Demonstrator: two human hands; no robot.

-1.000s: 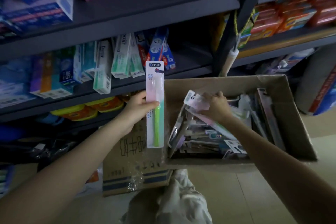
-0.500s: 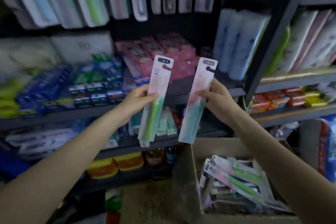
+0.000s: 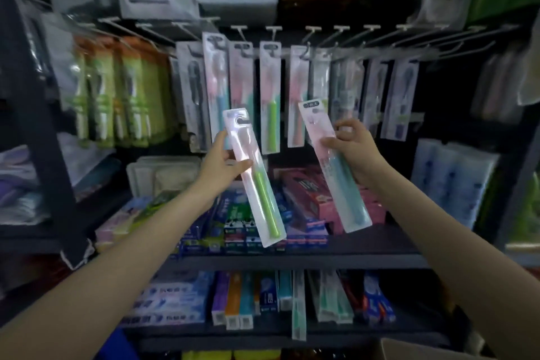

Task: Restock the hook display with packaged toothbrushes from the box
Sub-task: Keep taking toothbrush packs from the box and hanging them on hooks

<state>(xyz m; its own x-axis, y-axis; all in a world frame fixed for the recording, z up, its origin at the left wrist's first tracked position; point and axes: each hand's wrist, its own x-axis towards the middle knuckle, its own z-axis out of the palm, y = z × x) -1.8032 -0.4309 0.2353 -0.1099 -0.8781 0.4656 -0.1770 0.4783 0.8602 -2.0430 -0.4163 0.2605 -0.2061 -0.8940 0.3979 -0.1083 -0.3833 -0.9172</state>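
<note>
Both packs are raised below the hook row (image 3: 321, 35). Left hand (image 3: 225, 166) grips the green-handled toothbrush pack (image 3: 257, 184) mid-card; right hand (image 3: 350, 149) pinches the teal-handled toothbrush pack (image 3: 336, 172) near its top. Both tilt, tops toward 11 o'clock. Judgement: hang 1 at a time, square the card upright, line its hang hole with a hook tip at 12 o'clock holding like stock, slide back. Box corner (image 3: 423, 349) sits at 5 o'clock.
</note>
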